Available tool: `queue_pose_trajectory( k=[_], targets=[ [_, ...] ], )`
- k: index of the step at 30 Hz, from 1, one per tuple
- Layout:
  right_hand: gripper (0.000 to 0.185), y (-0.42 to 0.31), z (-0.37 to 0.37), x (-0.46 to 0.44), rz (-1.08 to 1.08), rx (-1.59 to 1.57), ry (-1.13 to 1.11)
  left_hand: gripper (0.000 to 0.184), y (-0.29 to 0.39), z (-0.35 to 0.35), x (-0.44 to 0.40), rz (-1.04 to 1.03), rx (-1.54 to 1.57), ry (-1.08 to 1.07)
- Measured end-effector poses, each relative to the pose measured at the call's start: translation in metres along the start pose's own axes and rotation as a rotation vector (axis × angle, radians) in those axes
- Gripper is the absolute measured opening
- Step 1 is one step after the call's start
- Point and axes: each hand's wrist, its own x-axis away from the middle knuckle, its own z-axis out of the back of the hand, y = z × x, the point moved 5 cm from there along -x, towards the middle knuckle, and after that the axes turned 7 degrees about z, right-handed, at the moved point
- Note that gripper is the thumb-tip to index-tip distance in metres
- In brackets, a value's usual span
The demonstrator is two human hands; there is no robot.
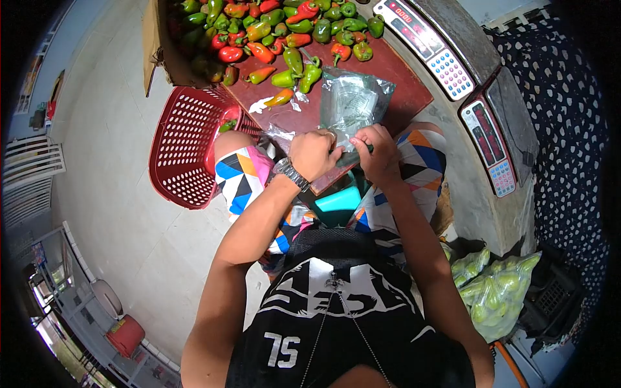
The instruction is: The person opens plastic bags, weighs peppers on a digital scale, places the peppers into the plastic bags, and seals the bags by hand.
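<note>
Two bare hands, a left hand [315, 155] and a right hand [377, 154], meet over the near end of a dark red, flat tabletop [404, 90] with straight edges. Between them is a clear plastic bag [352, 103], thin, glossy and crinkled, lying flat on the tabletop with its near edge gathered at the fingers. The left hand has its fingers curled inward, pinching the bag's near left side; a metal link watch [291, 173] circles that wrist. The right hand is closed too, thumb pressed against curled fingers on the bag's near right side. Something small and dark green shows beside the right thumb, too small to identify.

Across the far end of the tabletop spreads a heap of smooth, shiny peppers [259, 31], tapered or blocky, in green, red and orange; a few lie loose nearer the bag. A brown cardboard box [152, 42] stands at the tabletop's far left corner. Left of the tabletop is a red plastic basket [184, 145] with rows of round holes and a small green piece inside. To its right, two digital scales [424, 48] with glossy displays and round-buttoned keypads sit on a rough grey ledge [469, 174]. Below the tabletop's near end is a smooth teal container [338, 199], between knees in geometric-print shorts [414, 161]. Well apart, nearer and to the tabletop's right, a translucent bag of pale green produce [498, 297] bulges.
</note>
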Motion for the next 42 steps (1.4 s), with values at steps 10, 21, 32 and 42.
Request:
queue_pose_trajectory(
  k=[10,21,32,42],
  targets=[
    [0.011,-0.016,0.006,-0.005,0.073,0.118,-0.042,0.038,0.008,-0.001,-0.001,0.046,0.002,0.006],
    [0.01,-0.051,0.046,-0.022,0.071,0.037,0.227,0.041,0.003,-0.001,-0.006,0.112,0.045,0.048],
    [0.013,-0.072,0.083,-0.044,-0.14,-0.273,0.27,0.037,0.059,0.086,0.018,-0.12,0.505,0.493],
    [0.026,-0.013,0.017,-0.022,-0.476,-0.474,-0.206,0.015,-0.011,0.079,0.013,0.377,1.025,0.355]
  ],
)
